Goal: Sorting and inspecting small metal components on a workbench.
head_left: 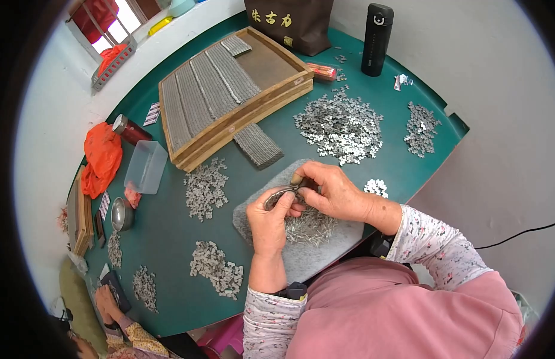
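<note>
My left hand [269,220] is closed on a curved strip of small dark metal links [280,195], which bends over between thumb and fingers. From the other side my right hand [336,190] pinches the strip's end, fingertips close to the left thumb. Whether a small pin is also between the right fingertips I cannot make out. Both hands are above a grey felt mat [343,238] at the table's near edge. Partly hidden below them, a heap of thin silver pins [313,228] lies on the mat.
A wooden tray [207,148] holds rows of grey link strips; a woven metal block [258,146] leans beside it. Large silver link pile [340,122], smaller piles [205,188], black flask [377,40], plastic box [147,167] and metal bowl [122,214] stand around. Another person's hands [108,305] rest lower left.
</note>
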Demonstrator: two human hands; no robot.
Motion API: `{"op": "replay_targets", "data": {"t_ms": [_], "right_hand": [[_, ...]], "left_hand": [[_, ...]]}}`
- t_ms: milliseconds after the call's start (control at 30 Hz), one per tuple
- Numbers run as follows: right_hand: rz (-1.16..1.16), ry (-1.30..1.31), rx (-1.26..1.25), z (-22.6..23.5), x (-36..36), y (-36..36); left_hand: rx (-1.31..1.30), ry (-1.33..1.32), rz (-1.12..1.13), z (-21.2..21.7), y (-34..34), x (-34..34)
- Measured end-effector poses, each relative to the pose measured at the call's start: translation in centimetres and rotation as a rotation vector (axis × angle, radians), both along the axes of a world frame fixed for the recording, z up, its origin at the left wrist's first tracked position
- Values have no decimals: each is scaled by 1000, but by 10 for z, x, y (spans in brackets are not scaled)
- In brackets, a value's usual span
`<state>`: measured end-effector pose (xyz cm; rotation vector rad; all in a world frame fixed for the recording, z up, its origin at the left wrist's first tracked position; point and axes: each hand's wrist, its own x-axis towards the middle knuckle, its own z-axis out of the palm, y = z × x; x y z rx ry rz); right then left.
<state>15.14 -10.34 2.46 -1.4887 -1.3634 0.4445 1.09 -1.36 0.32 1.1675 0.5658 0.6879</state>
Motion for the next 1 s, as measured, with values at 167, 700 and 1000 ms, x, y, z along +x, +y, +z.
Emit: {"op": "replay_targets", "data": {"t_ms": [167, 700, 1000], "right_hand": [[-47, 60, 28, -3, -1, 2], [11, 121, 40, 7, -10, 8], [24, 92, -52, 13, 17, 18]], "left_hand": [[4, -6, -2, 0, -1, 0], [60, -62, 37, 1, 3, -5], [-80, -144, 178, 7, 16, -15]]}}
